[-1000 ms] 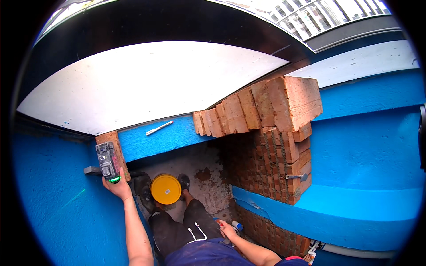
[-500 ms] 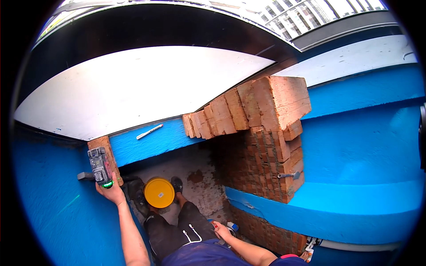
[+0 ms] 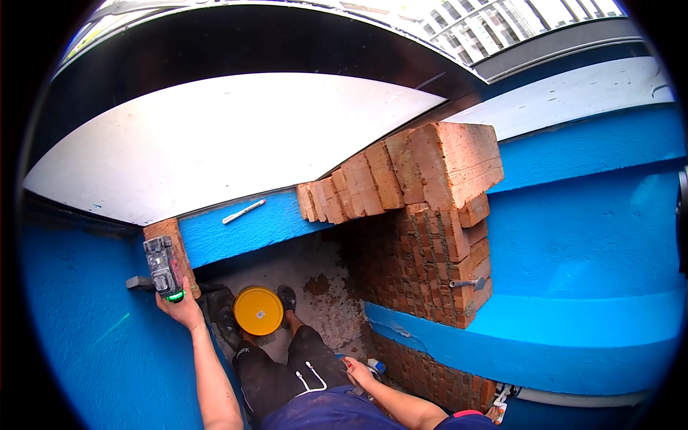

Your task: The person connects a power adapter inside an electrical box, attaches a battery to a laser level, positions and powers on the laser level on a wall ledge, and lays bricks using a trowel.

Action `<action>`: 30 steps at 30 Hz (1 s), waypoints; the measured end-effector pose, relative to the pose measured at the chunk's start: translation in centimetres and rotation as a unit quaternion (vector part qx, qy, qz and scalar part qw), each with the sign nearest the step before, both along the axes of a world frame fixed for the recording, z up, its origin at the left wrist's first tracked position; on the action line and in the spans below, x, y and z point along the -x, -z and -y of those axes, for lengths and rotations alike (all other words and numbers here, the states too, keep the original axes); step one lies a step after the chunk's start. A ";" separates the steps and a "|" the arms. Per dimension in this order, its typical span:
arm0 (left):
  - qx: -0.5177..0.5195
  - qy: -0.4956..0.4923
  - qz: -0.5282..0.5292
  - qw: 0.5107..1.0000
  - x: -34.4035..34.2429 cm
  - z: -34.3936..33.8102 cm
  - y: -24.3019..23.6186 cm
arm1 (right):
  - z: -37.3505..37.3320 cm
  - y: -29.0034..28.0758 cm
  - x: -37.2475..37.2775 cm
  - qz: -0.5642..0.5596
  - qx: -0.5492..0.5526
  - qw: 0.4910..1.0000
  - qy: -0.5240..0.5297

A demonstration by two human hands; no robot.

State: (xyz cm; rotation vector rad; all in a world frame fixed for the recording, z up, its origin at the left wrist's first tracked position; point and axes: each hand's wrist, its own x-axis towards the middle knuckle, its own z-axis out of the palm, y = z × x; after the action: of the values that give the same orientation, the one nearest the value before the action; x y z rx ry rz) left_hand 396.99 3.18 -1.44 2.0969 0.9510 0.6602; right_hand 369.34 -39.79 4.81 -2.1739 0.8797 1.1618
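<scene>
A dark grey laser level (image 3: 162,264) with a glowing green strip sits against an upright-looking orange brick (image 3: 176,244) on the blue ledge at the left. My left hand (image 3: 180,308) grips its near end from below, thumb at the side. Low in the middle, beside my right thigh, my right hand (image 3: 357,371) rests with its fingers curled in. Whether anything is inside those fingers is hidden. A small blue and white item (image 3: 376,366) shows just past that hand.
A white marker (image 3: 244,212) lies on the blue ledge (image 3: 215,240). Right of it, a row of bricks (image 3: 362,183) tops a brick pier (image 3: 437,265) with a metal piece (image 3: 469,284) jutting out. A yellow bucket (image 3: 258,310) stands between my feet. A green line (image 3: 115,327) crosses the left wall.
The view has shifted very slightly. Both hands and the laser level stay essentially where they were.
</scene>
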 end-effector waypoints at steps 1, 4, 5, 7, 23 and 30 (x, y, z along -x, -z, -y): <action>0.010 -0.005 0.000 1.000 -0.1 0.2 -0.2 | 0.1 -0.1 0.0 0.005 -0.002 1.000 0.000; 0.022 -0.009 0.000 1.000 -0.2 0.1 -0.3 | 0.3 0.2 0.2 0.009 -0.005 1.000 -0.002; 0.027 -0.007 -0.001 1.000 -0.1 0.1 -0.3 | 0.4 0.3 0.3 0.010 -0.005 1.000 -0.004; 0.033 -0.004 0.004 0.999 -0.1 0.0 -0.3 | 0.6 0.7 0.7 0.028 -0.003 0.999 -0.016; -0.032 0.013 0.019 0.999 0.5 0.2 -0.9 | 0.0 0.0 0.1 0.049 0.004 0.998 -0.034; -0.032 0.011 -0.015 0.999 3.2 1.3 -4.2 | 0.0 0.9 1.0 0.073 0.004 0.997 -0.032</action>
State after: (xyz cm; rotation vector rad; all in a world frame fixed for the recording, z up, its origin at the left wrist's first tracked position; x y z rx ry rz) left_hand 393.75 1.89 2.80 2.1765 0.9329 0.6572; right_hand 368.34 -39.75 3.93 -2.2752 0.7595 1.0157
